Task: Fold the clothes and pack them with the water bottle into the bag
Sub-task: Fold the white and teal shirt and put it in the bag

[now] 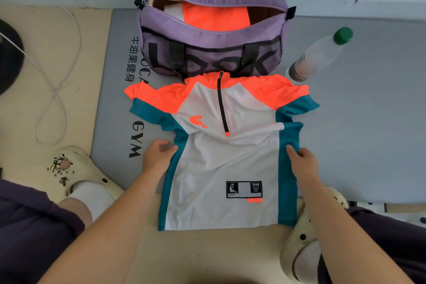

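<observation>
Shirt [226, 161] first: we see it lying face up and spread flat on the grey mat [368, 122], collar toward the bag, its hem reaching past the mat's near edge onto the beige floor [219, 258]. It is white down the middle, with orange shoulders, teal side panels and a short black zip at the neck. Our left hand [156, 157] has its fingers curled onto the teal edge on the left side, below the sleeve, and appears to pinch the fabric there. Our right hand [302, 163] grips the teal panel on the right side at about the same height, thumb up against the cloth, and the fabric bunches a little above it.

Just beyond the collar sits the purple bag [212, 39], its top zip open. We can see an orange and white garment [214, 17] already inside it. The water bottle [320, 53], clear with a green cap, lies tilted on the mat just to the right of the bag, near the shirt's right shoulder but apart from it.

Cream clogs [76, 168] show at either side of the shirt's lower half, and a thin white cable [57, 90] loops across the floor at left
</observation>
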The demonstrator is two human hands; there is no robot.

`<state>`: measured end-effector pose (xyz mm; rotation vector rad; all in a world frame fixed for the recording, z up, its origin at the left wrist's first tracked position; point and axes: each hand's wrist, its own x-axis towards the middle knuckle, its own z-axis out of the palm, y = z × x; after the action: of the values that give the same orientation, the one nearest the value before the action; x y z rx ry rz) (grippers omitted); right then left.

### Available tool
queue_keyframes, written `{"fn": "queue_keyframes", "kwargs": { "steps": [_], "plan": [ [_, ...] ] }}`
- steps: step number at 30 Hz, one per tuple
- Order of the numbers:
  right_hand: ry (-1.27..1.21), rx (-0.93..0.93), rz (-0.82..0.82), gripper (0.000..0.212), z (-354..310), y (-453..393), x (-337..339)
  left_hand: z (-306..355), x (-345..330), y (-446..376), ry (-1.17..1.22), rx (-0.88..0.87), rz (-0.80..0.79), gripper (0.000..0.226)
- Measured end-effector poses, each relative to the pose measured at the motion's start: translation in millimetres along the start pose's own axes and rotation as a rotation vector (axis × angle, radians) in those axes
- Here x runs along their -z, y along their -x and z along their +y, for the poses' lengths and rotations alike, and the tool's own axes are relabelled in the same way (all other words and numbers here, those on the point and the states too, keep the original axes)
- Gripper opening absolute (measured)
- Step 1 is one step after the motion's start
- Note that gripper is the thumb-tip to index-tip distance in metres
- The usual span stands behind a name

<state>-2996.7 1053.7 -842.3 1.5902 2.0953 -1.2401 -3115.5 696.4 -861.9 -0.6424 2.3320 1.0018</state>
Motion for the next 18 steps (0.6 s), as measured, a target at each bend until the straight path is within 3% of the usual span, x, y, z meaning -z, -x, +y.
{"fn": "queue_keyframes", "kwargs": {
  "steps": [3, 6, 9, 11, 12, 14, 16, 18],
  "plan": [
    [-0.024, -0.032, -0.051, 0.031, -5, 3, 2, 8, -11, 1, -0.085, -0.047, -0.014, 0.017],
    [-0.034, -0.033, -0.114, 0.041, -4, 2, 3, 12, -20, 1, -0.115, -0.046, -0.032, 0.037],
    [-0.169, -0.08, -0.17, 0.043, 0, -1, 5, 14, -8, 9, 0.233, 0.057, -0.102, 0.033],
    [-0.352, -0.154, -0.299, 0.031, 4, -1, 5, 12, 12, 17, 0.489, 0.151, -0.291, 0.022],
    [-0.42, -0.208, -0.413, 0.026, 6, -1, 6, 7, 22, 20, 0.487, 0.181, -0.425, 0.02],
    [-0.338, -0.311, -0.667, 0.027, 11, 3, 7, -3, 39, 30, 0.239, 0.273, -0.664, 0.02],
    [-0.111, -0.361, -0.806, 0.032, 14, 5, 8, -13, 46, 38, -0.044, 0.388, -0.813, 0.021],
    [0.073, -0.319, -0.755, 0.04, 11, 4, 10, -14, 45, 36, -0.099, 0.404, -0.703, 0.029]
  ]
}}
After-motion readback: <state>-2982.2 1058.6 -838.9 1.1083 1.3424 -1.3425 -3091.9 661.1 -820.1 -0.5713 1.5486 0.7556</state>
